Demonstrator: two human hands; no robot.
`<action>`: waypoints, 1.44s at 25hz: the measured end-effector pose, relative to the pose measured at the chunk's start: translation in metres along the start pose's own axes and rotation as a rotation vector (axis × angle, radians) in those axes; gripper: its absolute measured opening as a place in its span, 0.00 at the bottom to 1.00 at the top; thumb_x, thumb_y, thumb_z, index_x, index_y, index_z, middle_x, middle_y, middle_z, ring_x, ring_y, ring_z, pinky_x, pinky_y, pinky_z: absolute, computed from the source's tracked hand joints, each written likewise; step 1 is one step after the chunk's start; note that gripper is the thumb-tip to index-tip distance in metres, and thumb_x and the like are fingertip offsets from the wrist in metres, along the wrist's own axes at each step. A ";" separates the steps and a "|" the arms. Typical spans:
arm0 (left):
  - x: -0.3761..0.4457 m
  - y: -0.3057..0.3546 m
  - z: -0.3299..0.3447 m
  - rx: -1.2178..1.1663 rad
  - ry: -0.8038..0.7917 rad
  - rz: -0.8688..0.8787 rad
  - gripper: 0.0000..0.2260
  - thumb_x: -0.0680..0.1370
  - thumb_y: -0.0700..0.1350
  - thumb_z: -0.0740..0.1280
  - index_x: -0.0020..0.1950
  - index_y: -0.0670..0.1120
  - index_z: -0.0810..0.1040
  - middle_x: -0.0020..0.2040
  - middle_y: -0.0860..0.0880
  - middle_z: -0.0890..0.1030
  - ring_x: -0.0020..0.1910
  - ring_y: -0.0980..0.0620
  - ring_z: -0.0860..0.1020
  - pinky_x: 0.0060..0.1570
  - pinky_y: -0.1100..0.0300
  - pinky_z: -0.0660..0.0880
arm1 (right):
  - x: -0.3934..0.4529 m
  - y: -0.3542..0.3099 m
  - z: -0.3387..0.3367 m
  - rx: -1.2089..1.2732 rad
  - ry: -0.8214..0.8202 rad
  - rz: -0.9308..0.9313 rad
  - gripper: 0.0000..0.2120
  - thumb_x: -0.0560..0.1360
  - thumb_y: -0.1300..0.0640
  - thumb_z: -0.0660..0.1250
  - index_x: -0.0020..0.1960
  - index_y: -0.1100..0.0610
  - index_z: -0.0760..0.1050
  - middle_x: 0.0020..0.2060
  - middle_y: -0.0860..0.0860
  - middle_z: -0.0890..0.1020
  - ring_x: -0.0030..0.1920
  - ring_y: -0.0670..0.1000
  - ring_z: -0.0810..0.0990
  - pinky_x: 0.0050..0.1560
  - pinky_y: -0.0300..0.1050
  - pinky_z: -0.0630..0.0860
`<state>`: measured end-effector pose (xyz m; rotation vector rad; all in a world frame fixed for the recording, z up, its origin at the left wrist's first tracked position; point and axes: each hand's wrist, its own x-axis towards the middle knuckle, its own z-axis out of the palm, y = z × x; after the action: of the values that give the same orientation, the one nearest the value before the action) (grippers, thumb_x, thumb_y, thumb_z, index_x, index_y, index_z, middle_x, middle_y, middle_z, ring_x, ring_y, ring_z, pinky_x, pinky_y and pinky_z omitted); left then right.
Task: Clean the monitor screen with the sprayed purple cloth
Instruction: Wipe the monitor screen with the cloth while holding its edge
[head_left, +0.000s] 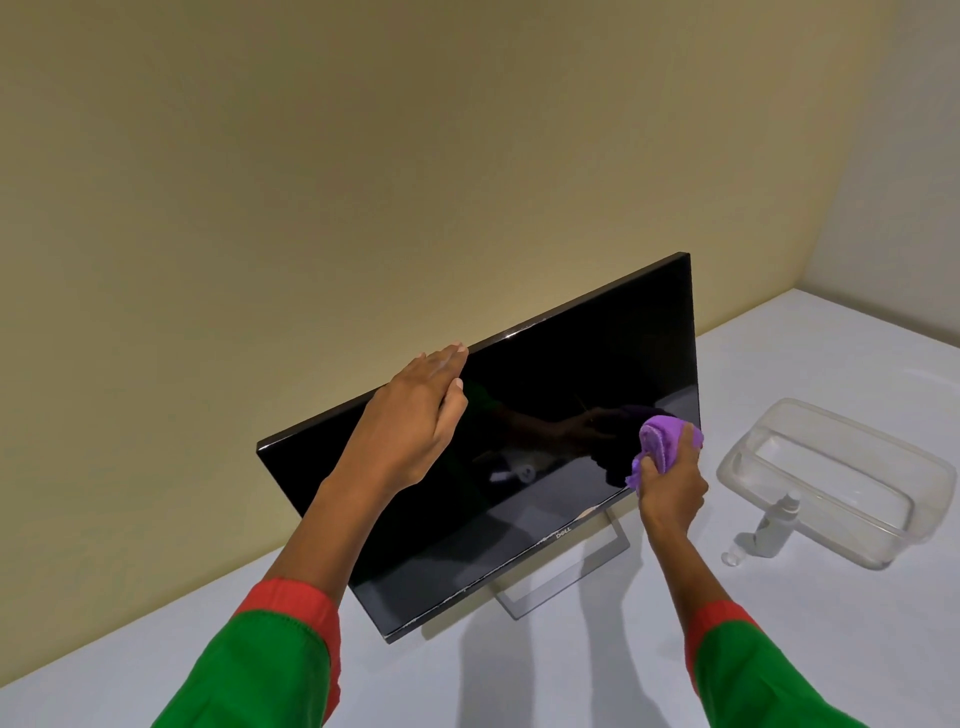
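Observation:
A black monitor (545, 395) stands on a white table, its dark screen facing me and tilted back. My left hand (415, 415) lies over the monitor's top edge, fingers behind the frame and thumb on the front, holding it. My right hand (672, 493) grips a bunched purple cloth (662, 441) and presses it against the lower right part of the screen, close to the right edge. The monitor's grey frame stand (597, 566) shows below the bottom bezel.
A small spray bottle (776, 527) stands right of the stand, with its clear cap (731, 557) lying beside it. A clear plastic tub (836, 480) sits further right. A beige wall rises close behind the monitor. The white table (519, 686) extends toward me.

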<state>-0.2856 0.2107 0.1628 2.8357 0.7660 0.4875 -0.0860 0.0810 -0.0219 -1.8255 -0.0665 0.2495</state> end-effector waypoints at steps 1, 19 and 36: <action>-0.003 -0.003 -0.001 0.000 0.003 -0.003 0.20 0.81 0.46 0.50 0.74 0.49 0.59 0.74 0.50 0.62 0.74 0.51 0.58 0.69 0.62 0.54 | -0.004 0.007 0.004 -0.019 0.003 0.013 0.28 0.77 0.49 0.59 0.74 0.56 0.58 0.51 0.57 0.79 0.40 0.53 0.79 0.51 0.45 0.76; -0.033 -0.036 -0.005 0.083 0.075 -0.025 0.25 0.78 0.52 0.44 0.73 0.47 0.61 0.73 0.47 0.66 0.73 0.47 0.62 0.70 0.58 0.58 | -0.023 0.006 0.030 -0.056 0.023 -0.182 0.31 0.76 0.51 0.63 0.74 0.45 0.52 0.69 0.59 0.69 0.58 0.64 0.77 0.53 0.62 0.78; -0.055 -0.049 -0.011 0.142 0.136 -0.053 0.26 0.77 0.52 0.44 0.73 0.46 0.62 0.72 0.46 0.67 0.72 0.49 0.64 0.68 0.64 0.51 | -0.046 -0.019 0.041 -0.008 -0.023 -0.347 0.35 0.73 0.70 0.65 0.75 0.51 0.58 0.76 0.55 0.55 0.73 0.60 0.61 0.64 0.60 0.71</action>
<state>-0.3571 0.2254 0.1466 2.9267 0.9329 0.6481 -0.1375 0.1170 -0.0071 -1.7845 -0.3966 0.0243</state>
